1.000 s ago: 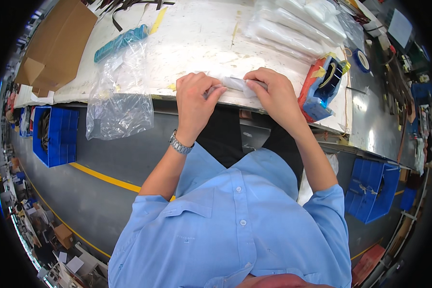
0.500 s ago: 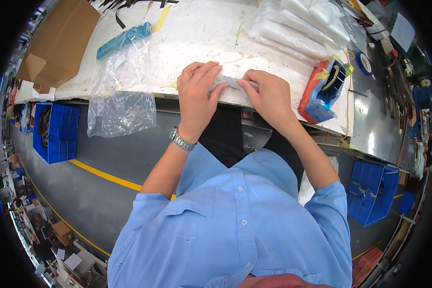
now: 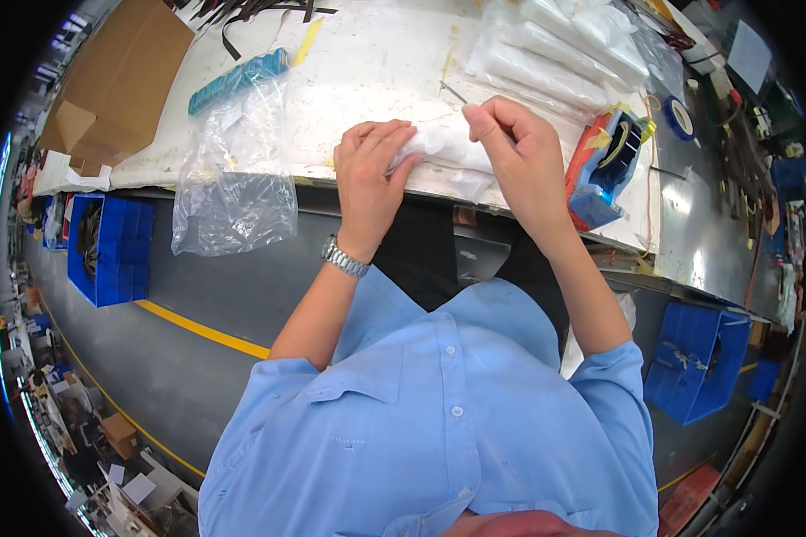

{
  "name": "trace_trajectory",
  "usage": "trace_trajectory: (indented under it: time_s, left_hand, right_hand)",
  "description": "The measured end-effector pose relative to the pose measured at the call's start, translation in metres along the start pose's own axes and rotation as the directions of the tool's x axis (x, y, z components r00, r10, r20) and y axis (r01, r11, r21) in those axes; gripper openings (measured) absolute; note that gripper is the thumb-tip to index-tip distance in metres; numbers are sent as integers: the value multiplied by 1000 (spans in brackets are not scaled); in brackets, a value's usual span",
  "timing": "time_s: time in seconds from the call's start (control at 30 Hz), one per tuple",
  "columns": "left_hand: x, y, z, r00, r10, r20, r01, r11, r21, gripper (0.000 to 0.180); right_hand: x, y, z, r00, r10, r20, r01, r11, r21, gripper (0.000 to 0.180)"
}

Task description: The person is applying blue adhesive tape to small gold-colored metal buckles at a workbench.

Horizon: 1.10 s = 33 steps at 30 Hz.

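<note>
My left hand (image 3: 367, 174), a metal watch on its wrist, is closed on the left end of a white translucent plastic bag (image 3: 457, 148) at the table's near edge. Whatever is inside the bag I cannot make out. To its right, my right hand (image 3: 527, 157) pinches a thin grey metal rod (image 3: 454, 91) between thumb and forefinger. The rod's tip points away to the far left, above the white tabletop (image 3: 376, 63). The rest of the rod is hidden in the hand.
A red and blue tape dispenser (image 3: 604, 170) stands right of my right hand, below stacked plastic bags (image 3: 546, 58). Left lie a teal bundle (image 3: 239, 80) and a clear bag (image 3: 233, 192) overhanging the edge. A cardboard box (image 3: 121, 80) stands far left.
My right hand has let go of the bag and lifted up and right, the thin rod now showing in it. The left hand still holds the bag, which has spread out more.
</note>
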<state>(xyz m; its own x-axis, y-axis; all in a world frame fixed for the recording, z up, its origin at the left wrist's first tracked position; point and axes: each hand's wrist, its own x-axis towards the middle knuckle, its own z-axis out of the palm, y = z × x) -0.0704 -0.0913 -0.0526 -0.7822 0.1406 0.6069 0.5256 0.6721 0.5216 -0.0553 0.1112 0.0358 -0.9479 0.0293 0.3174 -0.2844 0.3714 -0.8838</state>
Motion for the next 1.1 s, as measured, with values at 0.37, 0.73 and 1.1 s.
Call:
trace_trajectory:
  time_s: [0.37, 0.73, 1.1]
  left_hand:
    - [-2, 11, -10, 985, 169, -37, -170, 985, -22, 28]
    - [-13, 15, -31, 977, 210, 31, -205, 971, -121, 12]
    - [35, -25, -64, 932, 239, 273, -255, 967, 24, 22]
  right_hand:
    - [-140, -29, -133, 952, 248, -179, -291, 914, -283, 17]
    - [-80, 235, -418, 913, -55, -404, -349, 407, -844, 33]
    - [-85, -35, -121, 921, -381, -74, 309, 834, -456, 29]
